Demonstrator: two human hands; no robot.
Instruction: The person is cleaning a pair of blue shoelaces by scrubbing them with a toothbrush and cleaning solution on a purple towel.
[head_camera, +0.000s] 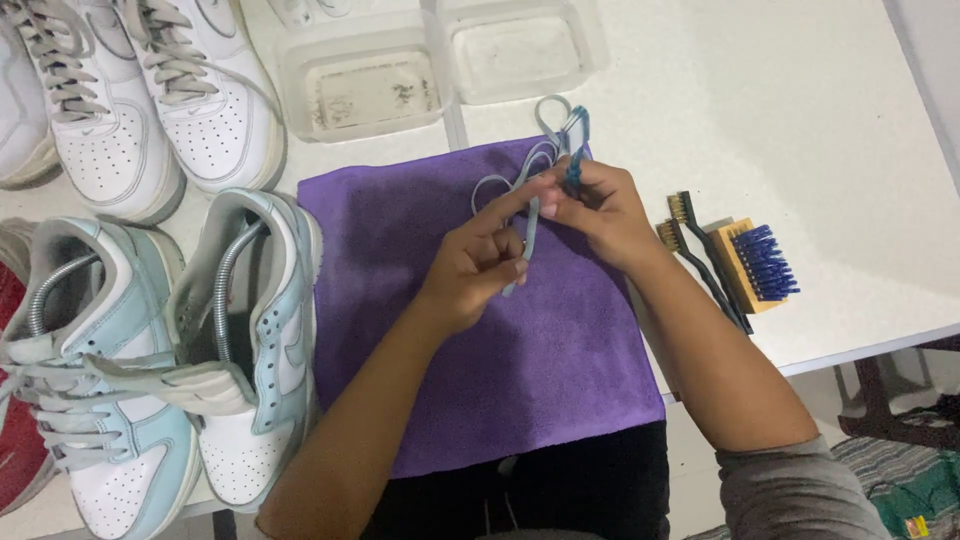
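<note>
White table (860, 150); left hand (478, 268), right hand (600, 205) grip lace (535, 165), small blue brush part-hidden

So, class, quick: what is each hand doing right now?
Left hand: closed, pinching the pale blue shoelace.
Right hand: closed on the same shoelace, higher up.

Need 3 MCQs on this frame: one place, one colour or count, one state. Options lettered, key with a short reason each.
1. Where do the brushes lie?
A. right of the cloth
B. inside a tub
C. on a shoe

2. What colour is the cloth?
A. green
B. purple
C. white

3. How is the lace held?
A. lying loose on the table
B. threaded in a shoe
C. pinched between both hands

Key: 1 A, they lie on the table beside the cloth's right edge. 2 B, it is plainly purple. 3 C, the left hand and right hand both grip it above the cloth.
</note>
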